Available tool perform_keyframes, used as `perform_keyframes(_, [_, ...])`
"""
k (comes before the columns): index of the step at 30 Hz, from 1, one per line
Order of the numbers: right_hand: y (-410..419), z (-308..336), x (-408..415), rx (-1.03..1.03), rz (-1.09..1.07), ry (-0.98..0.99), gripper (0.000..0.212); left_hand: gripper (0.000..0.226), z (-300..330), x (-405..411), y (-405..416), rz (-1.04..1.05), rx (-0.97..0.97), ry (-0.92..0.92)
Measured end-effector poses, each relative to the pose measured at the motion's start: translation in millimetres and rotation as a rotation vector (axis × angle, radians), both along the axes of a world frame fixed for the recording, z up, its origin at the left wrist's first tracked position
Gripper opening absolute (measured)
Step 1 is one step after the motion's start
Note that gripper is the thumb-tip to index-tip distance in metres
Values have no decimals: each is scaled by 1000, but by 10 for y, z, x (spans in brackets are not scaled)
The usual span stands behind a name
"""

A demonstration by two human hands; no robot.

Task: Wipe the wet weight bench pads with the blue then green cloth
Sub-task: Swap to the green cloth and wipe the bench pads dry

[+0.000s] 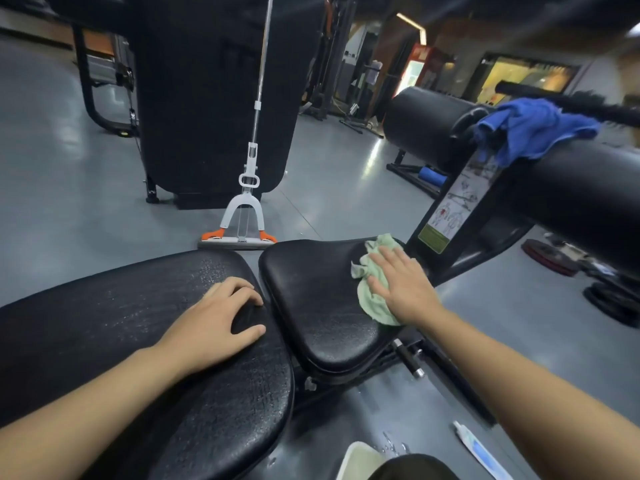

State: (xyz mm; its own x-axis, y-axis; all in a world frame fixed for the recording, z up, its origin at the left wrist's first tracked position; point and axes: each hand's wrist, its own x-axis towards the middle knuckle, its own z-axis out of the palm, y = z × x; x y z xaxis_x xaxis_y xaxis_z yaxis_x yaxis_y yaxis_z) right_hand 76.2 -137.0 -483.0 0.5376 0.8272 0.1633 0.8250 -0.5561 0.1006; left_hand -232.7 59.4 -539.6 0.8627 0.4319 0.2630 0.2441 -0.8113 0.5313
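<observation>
Halfway-ish by the looks: crumpled blue cloth [533, 129] parked on the black roller, right hand [401, 285] flat, pressing pale green cloth [375, 289] on small black seat pad [311, 299], left hand [214, 323] curled, bracing on still-beaded long black back pad [121, 327].

A squeeze mop [242, 216] is standing upright on the grey floor [69, 202] just beyond the pads, its metal handle leaning against a tall black machine housing [207, 98]. At the far right, an instruction sticker [453, 206] is showing on a black frame upright. Weight plates [550, 254] are lying on the floor at the right. Near the bottom edge a white tube [481, 452], possibly a cleaner, is lying beside a pale container [360, 459]. A lit vending fridge [415, 67] is glowing far back.
</observation>
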Motion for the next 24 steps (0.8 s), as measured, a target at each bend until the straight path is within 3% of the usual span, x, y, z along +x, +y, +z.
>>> perform_keyframes(5, [383, 86, 587, -41, -169, -1, 86, 45, -45, 33, 59, 24, 54, -15])
perform_keyframes(9, [671, 235, 806, -96, -215, 85, 69, 50, -52, 50, 132, 44, 85, -19])
perform_keyframes(12, [866, 305, 840, -144, -235, 93, 70, 54, -55, 39, 195, 30, 78, -20])
perform_keyframes(17, [1433, 207, 387, -270, -94, 105, 78, 56, -56, 27, 251, 8, 76, -12])
perform_keyframes(24, [1830, 23, -132, -213, 67, 171, 76, 56, -75, 39, 253, 9, 89, -13])
